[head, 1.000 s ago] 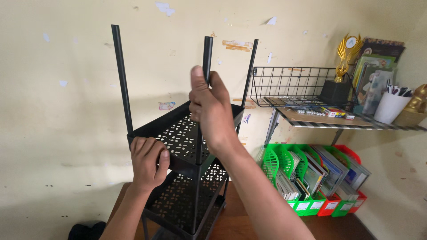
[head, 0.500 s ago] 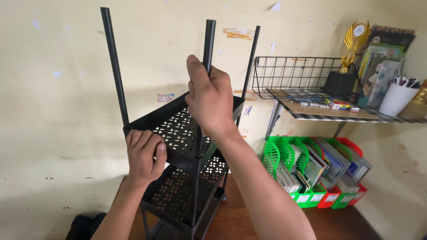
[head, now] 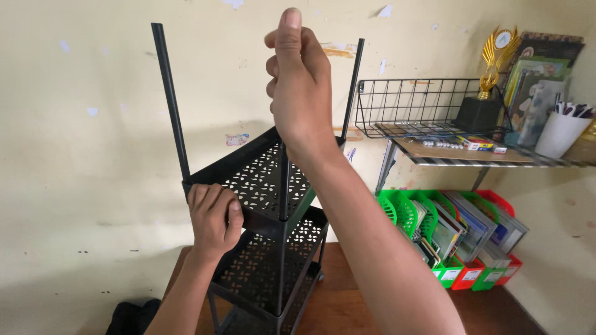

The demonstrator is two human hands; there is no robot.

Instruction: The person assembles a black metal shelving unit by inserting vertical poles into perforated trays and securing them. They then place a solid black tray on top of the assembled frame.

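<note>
His right hand (head: 301,80) is clenched round the top of the near black pole (head: 284,186), which stands upright, long axis vertical, its foot at the upper tray (head: 261,180) of the black rack (head: 267,273). Left-hand fingers (head: 214,208) clamp that tray's front rim. He looks to be seating the pole; next likely a firm, straight downward push.

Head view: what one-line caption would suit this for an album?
Right hand grips a black rack's upright pole near its top; left hand steadies the perforated tray's edge.
</note>
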